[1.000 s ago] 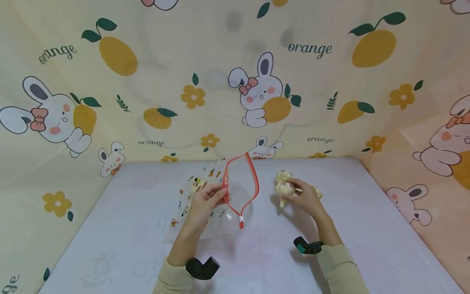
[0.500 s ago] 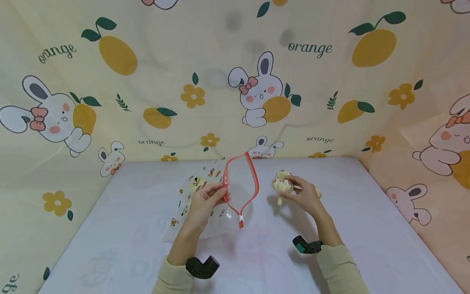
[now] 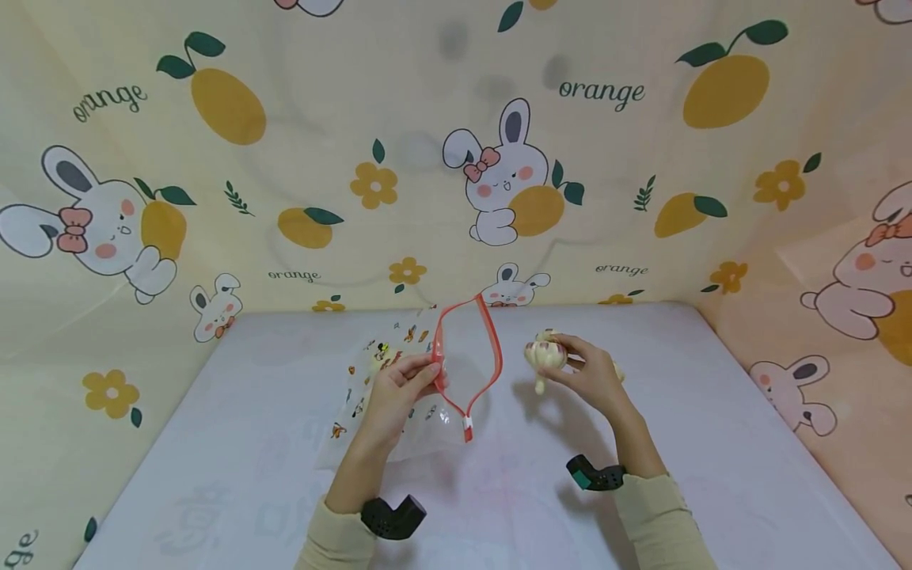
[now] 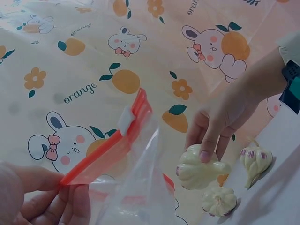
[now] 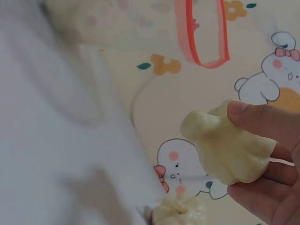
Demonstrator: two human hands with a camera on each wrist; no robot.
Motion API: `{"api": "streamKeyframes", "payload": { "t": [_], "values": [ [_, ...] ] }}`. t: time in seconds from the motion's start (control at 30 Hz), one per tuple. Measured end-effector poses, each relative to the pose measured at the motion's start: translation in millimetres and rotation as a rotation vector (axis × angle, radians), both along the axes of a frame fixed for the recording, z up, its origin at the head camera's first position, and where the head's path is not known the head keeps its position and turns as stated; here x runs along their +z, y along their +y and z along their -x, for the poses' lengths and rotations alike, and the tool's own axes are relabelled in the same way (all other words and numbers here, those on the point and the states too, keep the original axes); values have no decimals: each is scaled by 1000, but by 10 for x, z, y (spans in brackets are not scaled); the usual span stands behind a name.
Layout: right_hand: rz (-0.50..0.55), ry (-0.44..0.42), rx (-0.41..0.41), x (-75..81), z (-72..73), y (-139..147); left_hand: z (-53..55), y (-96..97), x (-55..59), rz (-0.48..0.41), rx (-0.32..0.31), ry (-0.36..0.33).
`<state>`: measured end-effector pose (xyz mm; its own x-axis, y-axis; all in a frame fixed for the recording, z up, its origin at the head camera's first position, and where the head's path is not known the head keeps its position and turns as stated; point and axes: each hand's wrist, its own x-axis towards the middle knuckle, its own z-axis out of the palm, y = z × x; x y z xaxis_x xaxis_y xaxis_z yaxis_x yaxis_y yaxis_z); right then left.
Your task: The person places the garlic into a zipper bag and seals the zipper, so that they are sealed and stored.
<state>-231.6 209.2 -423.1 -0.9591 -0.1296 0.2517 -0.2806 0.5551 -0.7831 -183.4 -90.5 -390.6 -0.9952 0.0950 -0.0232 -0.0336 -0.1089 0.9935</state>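
Note:
My left hand (image 3: 399,392) pinches the rim of a clear zip bag (image 3: 420,427) printed with small cartoon figures. The bag's red zipper edge (image 3: 496,348) spreads into a wide loop, its white slider at the near end. To the right of that opening, my right hand (image 3: 590,378) holds a garlic bulb (image 5: 229,145) between thumb and fingers, raised above the table with its stem hanging down. Two more bulbs lie by the right hand: one garlic bulb (image 4: 219,201) below the held one, another garlic bulb (image 4: 256,163) farther right, mostly hidden behind the hand in the head view.
The white table (image 3: 249,443) reaches back to a cream cloth backdrop (image 3: 427,87) printed with rabbits and oranges, which also rises at both sides. A black wrist camera (image 3: 393,518) sits on the left wrist and another black camera (image 3: 594,475) on the right.
My right hand has moved slightly left and up with the garlic bulb, towards the bag's opening. The left hand and the bag have stayed in place.

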Motion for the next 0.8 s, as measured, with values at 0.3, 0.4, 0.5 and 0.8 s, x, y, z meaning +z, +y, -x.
{"api": "streamKeyframes", "payload": {
  "t": [0.3,0.4,0.5,0.8],
  "values": [
    [9,39,20,98,-33,-59,-1,-6,1,0,-1,0],
    [16,55,24,130,-43,-80,-3,-1,6,-2,1,2],
    [13,59,22,158,-58,-98,-6,2,10,-4,-2,4],
    [26,49,39,258,-99,-169,2,1,-3,-9,-5,19]
  ]
}}
